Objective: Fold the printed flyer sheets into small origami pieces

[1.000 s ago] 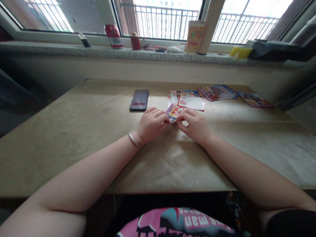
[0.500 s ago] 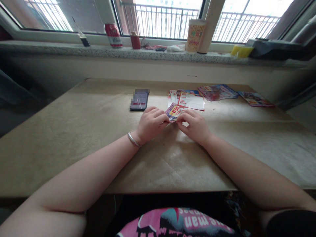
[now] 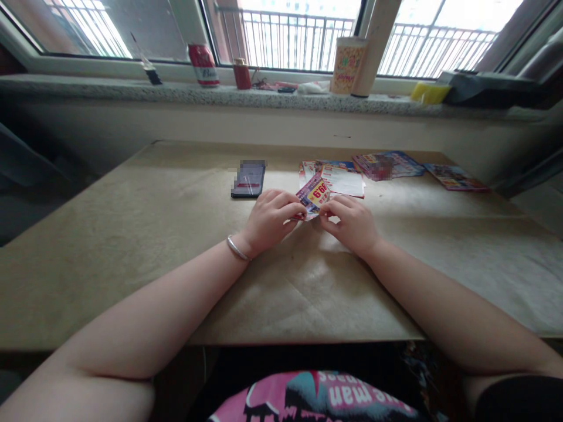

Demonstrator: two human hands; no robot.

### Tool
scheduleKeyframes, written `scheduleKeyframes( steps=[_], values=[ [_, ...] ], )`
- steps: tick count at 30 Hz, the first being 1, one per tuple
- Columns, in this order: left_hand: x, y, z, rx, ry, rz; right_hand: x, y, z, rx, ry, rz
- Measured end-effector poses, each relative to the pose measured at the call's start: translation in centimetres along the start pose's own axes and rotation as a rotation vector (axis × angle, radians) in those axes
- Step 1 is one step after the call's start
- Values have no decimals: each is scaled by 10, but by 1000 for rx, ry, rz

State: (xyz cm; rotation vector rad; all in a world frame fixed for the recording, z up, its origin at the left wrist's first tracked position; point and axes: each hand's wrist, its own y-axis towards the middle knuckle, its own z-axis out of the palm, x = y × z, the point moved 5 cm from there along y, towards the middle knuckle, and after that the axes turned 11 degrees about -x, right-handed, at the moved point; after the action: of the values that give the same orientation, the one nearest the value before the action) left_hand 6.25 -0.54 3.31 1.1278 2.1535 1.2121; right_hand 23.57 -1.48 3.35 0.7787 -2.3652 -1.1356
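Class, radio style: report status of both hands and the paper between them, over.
Left hand and right hand both pinch the folded leaflet, far edge tilted up above the table. Phone lies left of it, leaflet pile just beyond.

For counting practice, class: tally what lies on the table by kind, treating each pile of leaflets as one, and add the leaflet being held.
Phone: 1
Leaflet piles: 3
Held leaflet: 1
Total: 5

One phone [image 3: 248, 179], perhaps four leaflets [image 3: 342, 180].
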Motion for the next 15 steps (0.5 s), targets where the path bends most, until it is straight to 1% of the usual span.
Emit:
scheduleKeyframes(
  steps=[2, 4, 6, 8, 10, 12, 15],
  values=[
    [6, -2, -1, -18, 6, -70, -4, 0, 0, 21, 41, 21],
    [11, -3, -3, -48, 13, -122, -10, -1, 2, 41, 107, 77],
    [14, -4, -6, -83, 12, -146, -20, -3, 4, 32, 177, 198],
    [16, -4, -7, -117, 7, -163, -31, -6, 6, -12, 240, 365],
    [18, -5, -7, -121, 5, -171, -41, -9, 9, -52, 307, 509],
    [17, -5, -5, -104, 3, -167, -46, -12, 12, -55, 366, 603],
    [15, -5, -3, -71, -12, -151, -50, -14, 19, -7, 456, 697]
  ],
)
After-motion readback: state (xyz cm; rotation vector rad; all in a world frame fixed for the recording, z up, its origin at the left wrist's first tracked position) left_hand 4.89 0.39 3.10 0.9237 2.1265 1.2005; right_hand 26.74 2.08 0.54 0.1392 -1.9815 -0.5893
